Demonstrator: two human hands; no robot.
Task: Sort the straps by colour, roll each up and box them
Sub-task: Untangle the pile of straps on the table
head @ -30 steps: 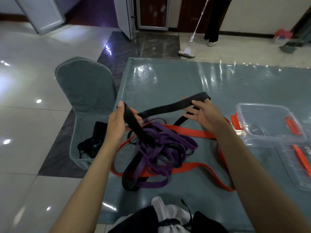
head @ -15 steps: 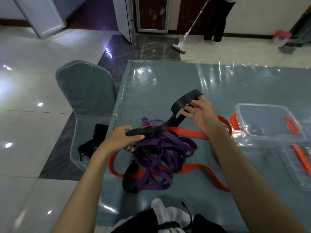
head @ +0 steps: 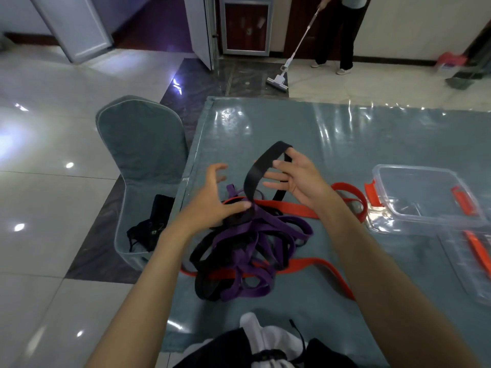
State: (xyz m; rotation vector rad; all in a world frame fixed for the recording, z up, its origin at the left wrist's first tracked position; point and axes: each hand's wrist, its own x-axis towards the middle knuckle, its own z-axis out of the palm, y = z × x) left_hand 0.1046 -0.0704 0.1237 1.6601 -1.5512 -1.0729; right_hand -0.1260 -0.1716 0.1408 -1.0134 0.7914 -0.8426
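Note:
A tangle of straps lies on the grey-green table (head: 345, 139). Purple straps (head: 255, 243) sit on top, a long orange strap (head: 305, 211) runs under and around them, and a black strap (head: 259, 168) rises out of the pile. My right hand (head: 300, 181) holds the black strap's raised loop, with the thumb in front and the fingers behind it. My left hand (head: 210, 200) hovers with fingers spread at the pile's far left side, its thumb touching the black strap. A clear plastic box (head: 414, 169) with orange clips stands open at the right.
The box's clear lid (head: 475, 264) lies at the table's right edge. A covered chair (head: 140, 144) stands left of the table with a black item (head: 151, 229) on its seat. Beyond the table a person (head: 337, 30) mops the floor with a mop (head: 277, 83).
My left hand has let go of the black strap and spread its fingers. My right hand has kept the loop end, which now hangs slack toward the pile.

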